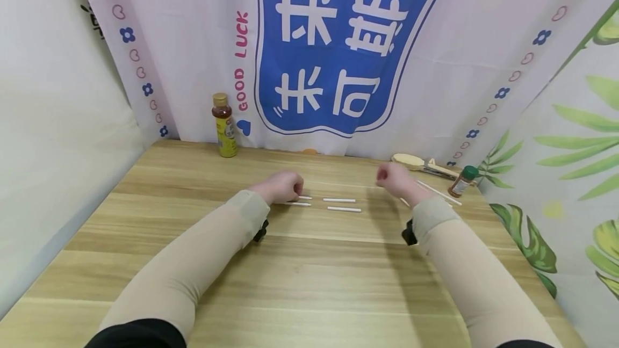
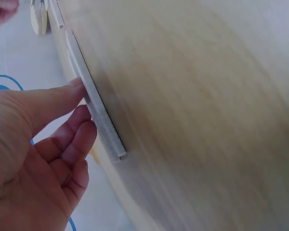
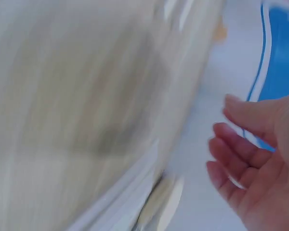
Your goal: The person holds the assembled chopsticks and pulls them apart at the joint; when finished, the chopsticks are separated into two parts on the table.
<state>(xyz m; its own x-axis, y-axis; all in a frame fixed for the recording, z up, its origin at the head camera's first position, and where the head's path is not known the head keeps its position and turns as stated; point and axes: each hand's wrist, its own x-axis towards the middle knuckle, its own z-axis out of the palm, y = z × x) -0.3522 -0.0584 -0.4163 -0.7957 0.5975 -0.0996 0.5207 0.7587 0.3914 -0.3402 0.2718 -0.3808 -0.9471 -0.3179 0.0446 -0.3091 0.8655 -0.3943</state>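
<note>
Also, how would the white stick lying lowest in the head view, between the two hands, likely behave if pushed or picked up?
The white stick is probably stiff, since it lies straight along its whole length. Being so slim, it is likely light and easily nudged. Lying flat on the smooth-looking table, it seems more apt to slide than tip.

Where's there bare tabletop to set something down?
The widest bare patch of tabletop lies between the left sleeve and right sleeve, nearer than the white sticks. Another lies left of the left sleeve, nearer than the yellow-labelled bottle. The far right corner is crowded: green-capped jar, cream-and-metal utensil, long white stick.
</note>
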